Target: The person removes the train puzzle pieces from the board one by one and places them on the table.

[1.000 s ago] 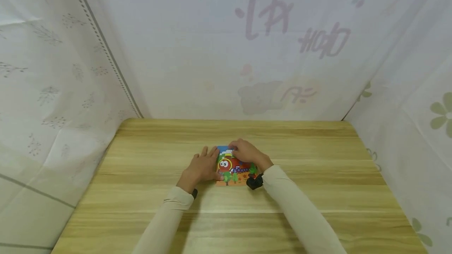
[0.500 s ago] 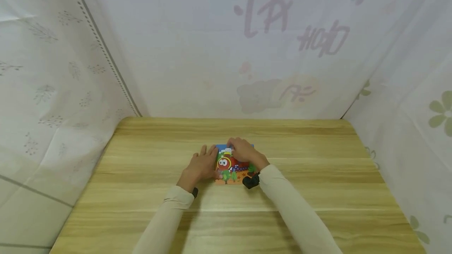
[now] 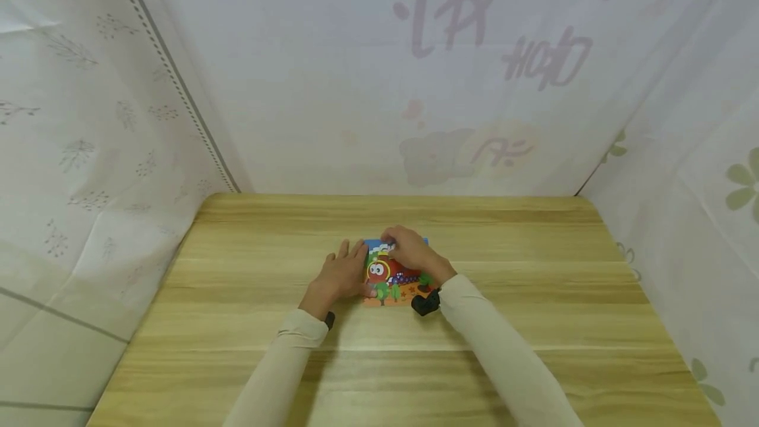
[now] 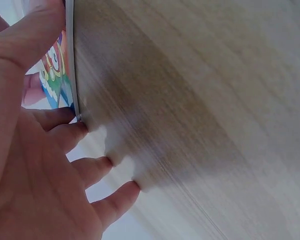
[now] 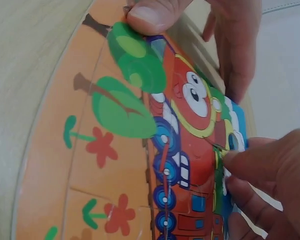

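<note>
A jigsaw puzzle [image 3: 403, 295] lies flat on the table, its picture a red cartoon train with eyes, green trees and orange ground. My left hand [image 3: 340, 277] rests at its left edge. In the left wrist view, the thumb [image 4: 35, 35] lies over the board's edge and the other fingers stretch straight onto the table. My right hand [image 3: 412, 249] is over the upper part of the board, fingers bent. The right wrist view shows its fingertips [image 5: 235, 159] pinching at a puzzle piece [image 5: 232, 141] near the white smoke; the fingers hide most of that piece. Thin seams run between the pieces.
A wood-grain table [image 3: 249, 321] extends around the puzzle on all sides. Patterned white cloth [image 3: 320, 84] hangs behind the table and along its left and right. A black wrist device [image 3: 425, 303] sits by the right cuff, over the board's lower right corner.
The head view has shifted slightly. Both hands keep nearly the same places on the puzzle, and the board stays put.
</note>
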Available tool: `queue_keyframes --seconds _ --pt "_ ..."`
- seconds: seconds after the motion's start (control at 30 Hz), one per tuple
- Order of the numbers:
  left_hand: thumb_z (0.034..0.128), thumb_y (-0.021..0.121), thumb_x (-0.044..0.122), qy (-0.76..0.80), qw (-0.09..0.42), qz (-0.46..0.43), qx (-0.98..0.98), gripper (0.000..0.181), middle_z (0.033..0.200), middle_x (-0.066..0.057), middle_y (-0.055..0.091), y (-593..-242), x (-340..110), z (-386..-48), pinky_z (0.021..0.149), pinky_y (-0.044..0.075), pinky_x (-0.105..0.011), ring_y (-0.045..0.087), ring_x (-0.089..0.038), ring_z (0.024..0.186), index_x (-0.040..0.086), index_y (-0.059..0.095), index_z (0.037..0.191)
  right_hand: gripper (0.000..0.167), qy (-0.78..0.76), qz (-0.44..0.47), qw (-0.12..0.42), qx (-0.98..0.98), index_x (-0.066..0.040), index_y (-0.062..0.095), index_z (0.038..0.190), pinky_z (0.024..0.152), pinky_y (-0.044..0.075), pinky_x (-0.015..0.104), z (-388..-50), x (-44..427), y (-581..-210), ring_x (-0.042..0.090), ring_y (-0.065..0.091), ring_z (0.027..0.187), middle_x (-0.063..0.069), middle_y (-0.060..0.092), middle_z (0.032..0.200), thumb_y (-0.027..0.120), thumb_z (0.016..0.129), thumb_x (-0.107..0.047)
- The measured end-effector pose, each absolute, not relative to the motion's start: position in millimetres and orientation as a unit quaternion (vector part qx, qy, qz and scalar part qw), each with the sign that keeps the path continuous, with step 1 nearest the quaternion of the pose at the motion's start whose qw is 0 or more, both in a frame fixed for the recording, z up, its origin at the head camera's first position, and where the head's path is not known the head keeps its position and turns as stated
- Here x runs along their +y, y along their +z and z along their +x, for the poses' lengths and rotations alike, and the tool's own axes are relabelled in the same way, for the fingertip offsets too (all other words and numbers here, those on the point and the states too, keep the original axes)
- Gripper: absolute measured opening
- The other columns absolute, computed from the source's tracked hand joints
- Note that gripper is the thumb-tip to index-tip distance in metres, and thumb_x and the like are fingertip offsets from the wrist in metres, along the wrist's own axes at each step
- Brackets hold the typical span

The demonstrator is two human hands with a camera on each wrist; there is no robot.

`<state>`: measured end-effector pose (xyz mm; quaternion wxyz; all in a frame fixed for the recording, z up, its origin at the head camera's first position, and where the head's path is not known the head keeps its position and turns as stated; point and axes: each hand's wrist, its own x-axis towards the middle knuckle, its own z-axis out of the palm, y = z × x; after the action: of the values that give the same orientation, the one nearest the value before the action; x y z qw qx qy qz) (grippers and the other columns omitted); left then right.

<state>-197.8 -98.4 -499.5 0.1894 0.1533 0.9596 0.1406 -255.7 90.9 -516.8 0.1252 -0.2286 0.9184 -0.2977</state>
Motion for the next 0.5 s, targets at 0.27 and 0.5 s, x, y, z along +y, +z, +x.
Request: queue_keyframes --seconds 0.27,0.5 --pt "0.0782 0.078 0.054 0.136 0.189 0.155 0.96 0.11 0.166 -0.013 0.016 -503.3 -99.1 -199.7 0.115 0.023 -0.063 0.01 -0.042 0.152 0.005 0.02 0.158 0.023 -0.253 -0.231 0.077 0.936 -0.011 0.069 0.119 0.093 0.053 0.04 -255.5 87.5 -518.1 0.024 0.065 0.106 0.006 0.067 0.115 0.063 0.097 -0.012" --pt "0.079 0.077 0.054 0.136 0.191 0.156 0.959 0.111 0.166 -0.011 0.013 -504.0 -99.6 -199.9 0.116 0.021 -0.062 0.007 -0.041 0.152 0.006 0.017 0.159 0.023 -0.234 -0.227 0.069 0.943 -0.012 0.072 0.118 0.089 0.055 0.039 -253.7 85.6 -515.9 0.023 0.067 0.104 0.005 0.069 0.116 0.066 0.097 -0.017"
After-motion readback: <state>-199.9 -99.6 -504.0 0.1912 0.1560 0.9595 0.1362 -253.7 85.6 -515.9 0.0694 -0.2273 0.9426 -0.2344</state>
